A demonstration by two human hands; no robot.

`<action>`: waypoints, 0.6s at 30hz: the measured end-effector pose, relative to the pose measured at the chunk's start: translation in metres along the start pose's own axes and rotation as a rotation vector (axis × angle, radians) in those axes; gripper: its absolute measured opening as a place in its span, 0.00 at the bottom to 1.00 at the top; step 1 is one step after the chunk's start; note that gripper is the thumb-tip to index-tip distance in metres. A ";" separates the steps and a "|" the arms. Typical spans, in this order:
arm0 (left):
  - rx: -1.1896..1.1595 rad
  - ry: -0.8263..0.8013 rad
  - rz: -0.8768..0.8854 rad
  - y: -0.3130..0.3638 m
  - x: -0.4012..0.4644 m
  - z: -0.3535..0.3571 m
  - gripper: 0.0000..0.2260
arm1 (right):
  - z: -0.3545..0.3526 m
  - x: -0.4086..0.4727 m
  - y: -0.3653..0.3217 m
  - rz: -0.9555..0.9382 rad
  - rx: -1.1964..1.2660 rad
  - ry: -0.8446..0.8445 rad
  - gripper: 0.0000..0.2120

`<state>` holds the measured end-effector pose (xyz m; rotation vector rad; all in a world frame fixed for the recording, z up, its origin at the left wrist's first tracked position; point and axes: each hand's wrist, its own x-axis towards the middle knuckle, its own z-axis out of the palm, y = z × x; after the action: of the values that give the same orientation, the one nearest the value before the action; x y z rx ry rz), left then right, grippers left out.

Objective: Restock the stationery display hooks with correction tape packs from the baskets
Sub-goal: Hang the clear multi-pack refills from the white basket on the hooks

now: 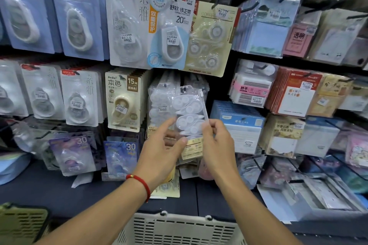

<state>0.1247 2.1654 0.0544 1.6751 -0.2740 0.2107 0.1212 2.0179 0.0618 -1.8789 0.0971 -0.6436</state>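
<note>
While the left hand (166, 145) pinches the clear correction tape pack (190, 113) at its lower left edge and the right hand (216, 141) grips its right edge, the hang hole near the hook (184, 90) could miss, letting the slippery pack drop toward the near basket (179, 228)

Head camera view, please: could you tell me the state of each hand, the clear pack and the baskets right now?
Left hand: gripping the clear pack's lower left edge.
Right hand: pinching the pack's right edge.
Clear correction tape pack: held upright in front of the hooks; whether it is on a hook cannot be told.
White basket: below the arms, contents hidden.
Green basket: bottom left, contents not visible.
</note>
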 end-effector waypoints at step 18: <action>0.522 -0.013 0.230 -0.009 0.008 -0.012 0.22 | -0.011 0.011 0.013 -0.138 -0.451 0.081 0.19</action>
<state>0.1353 2.1783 0.0501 2.1603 -0.4499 0.4745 0.1279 1.9995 0.0572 -2.3074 0.1773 -0.8447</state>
